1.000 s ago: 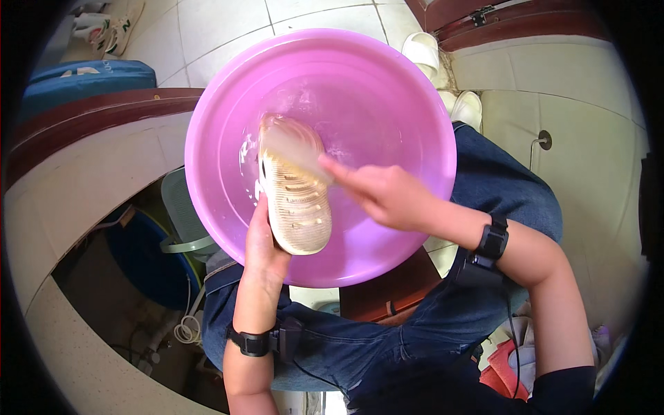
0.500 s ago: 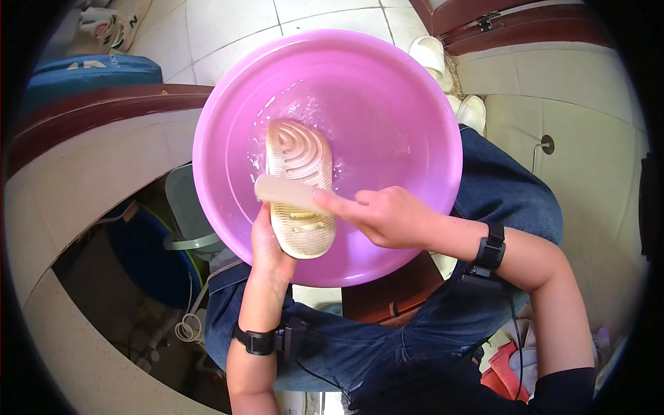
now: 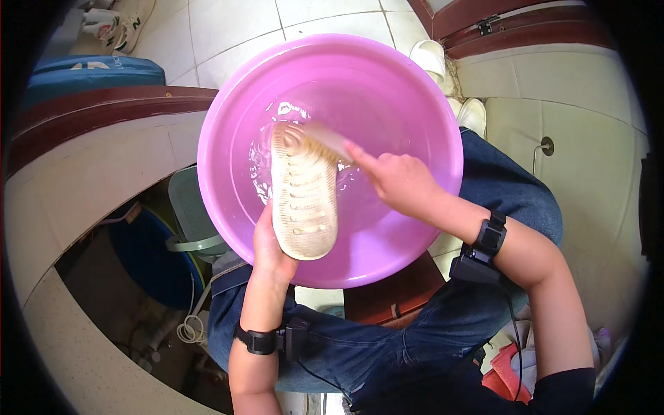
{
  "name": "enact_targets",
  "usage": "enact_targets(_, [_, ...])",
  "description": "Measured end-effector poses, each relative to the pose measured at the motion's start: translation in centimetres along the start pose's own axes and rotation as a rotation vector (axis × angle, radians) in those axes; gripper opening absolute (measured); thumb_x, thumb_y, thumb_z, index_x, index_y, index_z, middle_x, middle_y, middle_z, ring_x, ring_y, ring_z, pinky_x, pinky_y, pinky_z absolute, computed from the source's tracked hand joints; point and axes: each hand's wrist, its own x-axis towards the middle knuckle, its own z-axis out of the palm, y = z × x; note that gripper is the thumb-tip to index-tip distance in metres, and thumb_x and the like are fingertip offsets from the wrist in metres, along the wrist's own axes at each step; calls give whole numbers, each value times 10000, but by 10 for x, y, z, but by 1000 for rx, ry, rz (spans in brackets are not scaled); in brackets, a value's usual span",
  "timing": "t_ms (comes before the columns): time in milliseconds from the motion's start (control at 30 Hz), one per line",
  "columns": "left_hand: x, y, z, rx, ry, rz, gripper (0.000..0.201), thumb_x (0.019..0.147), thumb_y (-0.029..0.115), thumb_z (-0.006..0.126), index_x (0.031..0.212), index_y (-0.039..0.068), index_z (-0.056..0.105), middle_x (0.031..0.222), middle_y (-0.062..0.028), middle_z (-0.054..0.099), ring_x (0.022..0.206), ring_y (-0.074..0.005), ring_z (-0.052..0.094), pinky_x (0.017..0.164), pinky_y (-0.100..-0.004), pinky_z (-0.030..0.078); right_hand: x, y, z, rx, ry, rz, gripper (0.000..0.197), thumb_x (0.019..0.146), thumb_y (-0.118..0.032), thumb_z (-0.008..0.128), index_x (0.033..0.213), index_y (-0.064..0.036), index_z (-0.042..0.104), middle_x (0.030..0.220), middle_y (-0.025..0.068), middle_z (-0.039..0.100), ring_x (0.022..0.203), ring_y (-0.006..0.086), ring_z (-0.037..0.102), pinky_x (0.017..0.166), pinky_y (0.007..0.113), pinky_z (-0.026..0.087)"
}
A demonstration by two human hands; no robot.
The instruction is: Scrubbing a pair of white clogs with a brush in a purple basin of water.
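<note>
A cream-coloured slipper (image 3: 304,200) is held sole up over a pink basin (image 3: 232,228) with water in it. My left hand (image 3: 272,242) grips the slipper's left edge near its lower end. In my right hand (image 3: 398,176) is a pale scrubbing brush (image 3: 330,142), smeared by motion, its index finger stretched along the back. The brush's bristles press on the upper right part of the ridged sole. Ripples and splashes show in the water around the slipper's far end.
The basin rests between my knees above a brown wooden stool (image 3: 387,297). White slippers (image 3: 472,114) stand on the tiles to its right. At left are a blue bag (image 3: 97,75), a grey-green bucket (image 3: 190,207) and a dark recess under a counter. Red cloth (image 3: 505,377) lies lower right.
My right hand has moved the brush from the middle of the sole up to its far end, turning it to slant. The left hand and slipper have barely moved.
</note>
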Motion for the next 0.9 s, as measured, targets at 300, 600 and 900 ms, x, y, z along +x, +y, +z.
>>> enact_targets(300, [-7,5,4,-176,7,-34,466,948,350,352,1266,34,481,1222,-133,567,1104,-263,565,948,-409,453,-5,26,20,102,-277,147,524,816,-94,511,1331,-153,442,745,228,617,685,400,612,649,467,504])
enact_targets(600, [-6,4,14,38,59,-6,471,865,292,534,1265,49,479,1185,-125,585,1056,-278,585,908,-434,473,2,14,-10,396,48,-58,537,855,-45,492,1367,-187,417,751,216,600,659,363,602,627,404,471])
enact_targets(900, [-9,3,14,77,-1,-121,437,800,190,585,1202,33,513,1112,-118,604,994,-253,598,856,-402,487,-3,22,4,286,-154,6,555,825,-49,527,1353,-201,445,696,192,596,602,349,594,578,424,467])
